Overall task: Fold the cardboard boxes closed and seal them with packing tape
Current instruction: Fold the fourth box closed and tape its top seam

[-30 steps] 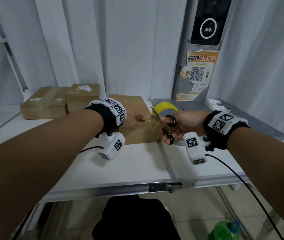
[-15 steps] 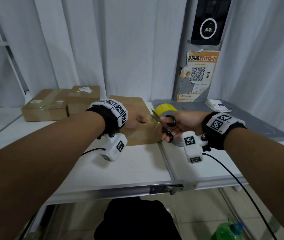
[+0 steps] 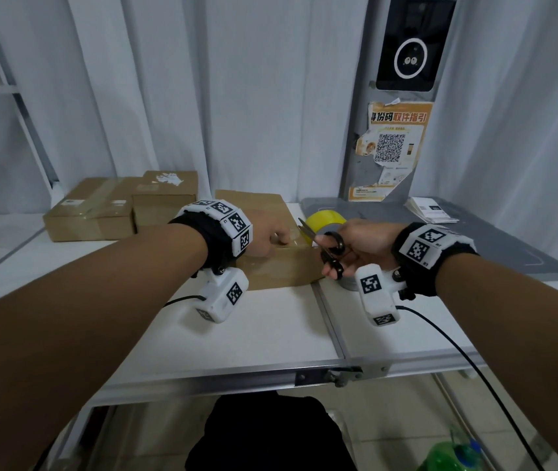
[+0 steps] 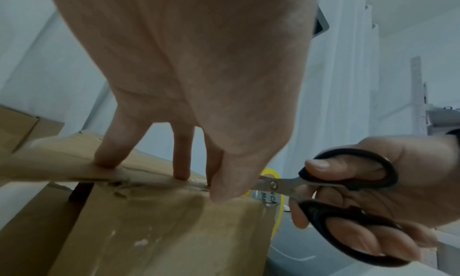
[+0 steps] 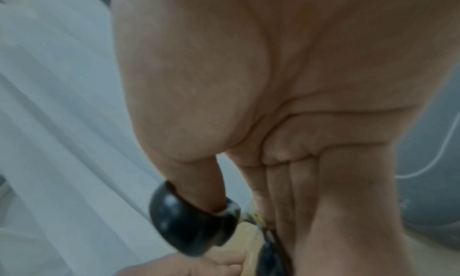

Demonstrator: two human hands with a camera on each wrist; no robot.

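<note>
Cardboard box [image 3: 272,266] near the bench's far edge is pressed by straight left hand [image 3: 268,235] fingers, while black-handled scissors [image 3: 325,244] are gripped by the right hand [image 3: 362,244].

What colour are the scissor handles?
Black; the scissors show best in the left wrist view.

Your matt cardboard box [image 3: 270,266], its glossy tape [image 4: 159,231]; scissors [image 4: 323,184] of bright steel, smooth black plastic loops.

White curtains [image 3: 236,96] behind a white table [image 3: 270,328], tiled floor [image 3: 389,419].
</note>
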